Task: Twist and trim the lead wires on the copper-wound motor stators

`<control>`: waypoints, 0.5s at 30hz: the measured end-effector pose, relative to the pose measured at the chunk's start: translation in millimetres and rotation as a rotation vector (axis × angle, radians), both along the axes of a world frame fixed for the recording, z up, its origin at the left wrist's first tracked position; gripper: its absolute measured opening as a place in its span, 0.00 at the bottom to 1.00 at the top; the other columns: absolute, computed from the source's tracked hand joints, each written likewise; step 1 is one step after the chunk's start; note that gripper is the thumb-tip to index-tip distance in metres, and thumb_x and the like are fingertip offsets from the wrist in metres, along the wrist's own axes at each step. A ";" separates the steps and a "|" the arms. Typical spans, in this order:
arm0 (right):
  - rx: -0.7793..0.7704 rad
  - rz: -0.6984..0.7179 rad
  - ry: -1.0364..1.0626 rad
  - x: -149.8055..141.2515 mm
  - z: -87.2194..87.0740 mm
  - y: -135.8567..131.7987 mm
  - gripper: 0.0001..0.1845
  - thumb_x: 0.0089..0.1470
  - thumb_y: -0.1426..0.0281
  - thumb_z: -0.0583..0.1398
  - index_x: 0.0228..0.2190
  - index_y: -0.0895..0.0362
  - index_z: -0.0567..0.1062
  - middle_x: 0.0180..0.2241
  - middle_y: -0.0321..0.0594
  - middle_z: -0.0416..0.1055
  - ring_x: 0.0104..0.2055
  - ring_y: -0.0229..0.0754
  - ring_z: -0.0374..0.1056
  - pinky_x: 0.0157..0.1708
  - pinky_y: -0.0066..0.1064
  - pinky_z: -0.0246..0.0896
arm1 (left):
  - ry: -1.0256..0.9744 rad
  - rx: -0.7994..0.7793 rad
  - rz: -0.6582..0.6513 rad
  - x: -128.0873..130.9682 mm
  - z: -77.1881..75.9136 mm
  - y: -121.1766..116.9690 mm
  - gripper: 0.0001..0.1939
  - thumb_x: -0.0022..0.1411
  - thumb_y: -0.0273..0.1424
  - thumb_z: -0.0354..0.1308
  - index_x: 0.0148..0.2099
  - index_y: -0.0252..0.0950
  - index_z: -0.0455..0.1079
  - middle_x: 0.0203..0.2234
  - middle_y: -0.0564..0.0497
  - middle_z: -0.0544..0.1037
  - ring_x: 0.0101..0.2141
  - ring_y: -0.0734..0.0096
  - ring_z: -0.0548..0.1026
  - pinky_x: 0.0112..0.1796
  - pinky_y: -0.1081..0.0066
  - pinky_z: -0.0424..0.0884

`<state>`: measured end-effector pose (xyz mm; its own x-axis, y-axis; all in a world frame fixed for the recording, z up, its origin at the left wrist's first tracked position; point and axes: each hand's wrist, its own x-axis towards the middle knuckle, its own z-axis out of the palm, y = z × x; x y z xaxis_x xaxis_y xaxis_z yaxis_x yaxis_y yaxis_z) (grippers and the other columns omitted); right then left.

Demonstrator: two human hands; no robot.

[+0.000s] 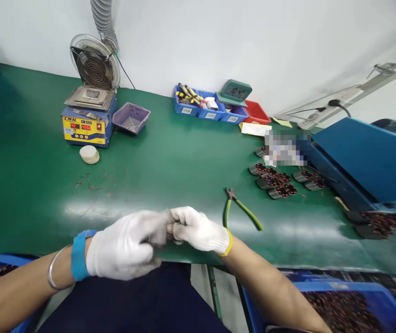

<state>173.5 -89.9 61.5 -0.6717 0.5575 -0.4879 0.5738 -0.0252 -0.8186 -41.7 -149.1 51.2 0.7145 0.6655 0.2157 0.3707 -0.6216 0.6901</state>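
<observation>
My left hand (pixel 123 245) wears a white glove, with a blue band and a silver bangle at the wrist. Its fingers are curled and partly blurred, around a greyish thing too smeared to name. My right hand (pixel 198 230), in a white glove with a yellow cuff, meets it at the front of the green bench. The right fingers and thumb are pinched together against the left fingertips; what lies between them is mostly hidden. Behind and to the right of the right hand lie green-handled cutting pliers (pixel 232 194), jaws pointing away.
Wound motor stators (pixel 276 180) stand on the right by a blue bin (pixel 368 162). A solder pot (pixel 89 122) sits back left, beside a purple tray (pixel 131 118) and a round white pad (pixel 89 154). Wire scraps (pixel 89 185) litter the bench. Blue tool boxes (pixel 210 111) line the wall.
</observation>
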 end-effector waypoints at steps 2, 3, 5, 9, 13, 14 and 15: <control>0.043 0.018 -0.023 -0.4 4.0 -1.2 0.04 0.51 0.71 0.55 0.28 0.57 0.70 0.21 0.30 0.66 0.23 0.33 0.59 0.23 0.24 0.51 | -0.026 0.000 -0.044 -2.6 -2.7 -1.6 0.08 0.58 0.32 0.56 0.27 0.39 0.66 0.42 0.45 0.75 0.42 0.59 0.73 0.44 0.57 0.72; 0.110 0.025 -0.057 -0.9 6.9 -2.8 0.04 0.51 0.71 0.56 0.28 0.57 0.70 0.22 0.31 0.67 0.24 0.33 0.60 0.24 0.24 0.51 | -0.103 -0.029 0.044 -4.5 -4.8 -1.4 0.07 0.57 0.34 0.57 0.28 0.39 0.66 0.43 0.45 0.75 0.42 0.58 0.73 0.45 0.56 0.72; 0.304 0.024 -0.117 -2.8 13.4 -7.0 0.05 0.52 0.72 0.56 0.27 0.56 0.72 0.25 0.32 0.69 0.26 0.34 0.60 0.26 0.25 0.51 | -0.320 -0.207 0.349 -8.3 -9.8 2.1 0.10 0.56 0.40 0.58 0.34 0.38 0.67 0.46 0.43 0.73 0.43 0.58 0.74 0.45 0.57 0.72; 0.576 0.006 -0.148 -6.8 20.1 -14.7 0.06 0.53 0.72 0.56 0.29 0.56 0.74 0.29 0.35 0.70 0.30 0.35 0.61 0.29 0.27 0.50 | -0.356 -1.118 0.280 -11.3 -18.2 15.0 0.27 0.60 0.52 0.49 0.44 0.32 0.67 0.39 0.41 0.76 0.26 0.65 0.77 0.30 0.61 0.75; 0.466 -0.041 -0.208 -8.4 15.7 -14.5 0.06 0.53 0.70 0.56 0.29 0.56 0.73 0.27 0.34 0.69 0.29 0.35 0.62 0.29 0.27 0.51 | -0.457 -1.182 0.196 -8.7 -13.0 15.7 0.26 0.55 0.41 0.60 0.53 0.37 0.64 0.41 0.44 0.75 0.30 0.64 0.78 0.29 0.64 0.75; 0.377 -0.064 -0.191 -8.6 13.5 -13.3 0.06 0.53 0.69 0.56 0.28 0.56 0.72 0.25 0.34 0.69 0.27 0.35 0.62 0.28 0.26 0.52 | -0.499 -1.048 0.234 -7.9 -9.0 13.4 0.24 0.53 0.38 0.62 0.51 0.38 0.65 0.43 0.45 0.74 0.37 0.61 0.77 0.34 0.63 0.75; 0.263 -0.083 -0.151 -8.9 11.3 -11.9 0.06 0.53 0.69 0.55 0.28 0.56 0.71 0.24 0.33 0.68 0.26 0.34 0.61 0.27 0.26 0.52 | -0.510 -0.894 0.262 -7.3 -4.7 10.7 0.18 0.52 0.35 0.62 0.46 0.38 0.69 0.44 0.45 0.74 0.44 0.59 0.75 0.40 0.61 0.74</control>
<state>164.6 -101.8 72.8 -0.5494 0.7276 -0.4107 0.6943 0.1241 -0.7089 -49.0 -138.4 46.5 0.4886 0.8505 -0.1949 -0.0424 0.2462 0.9683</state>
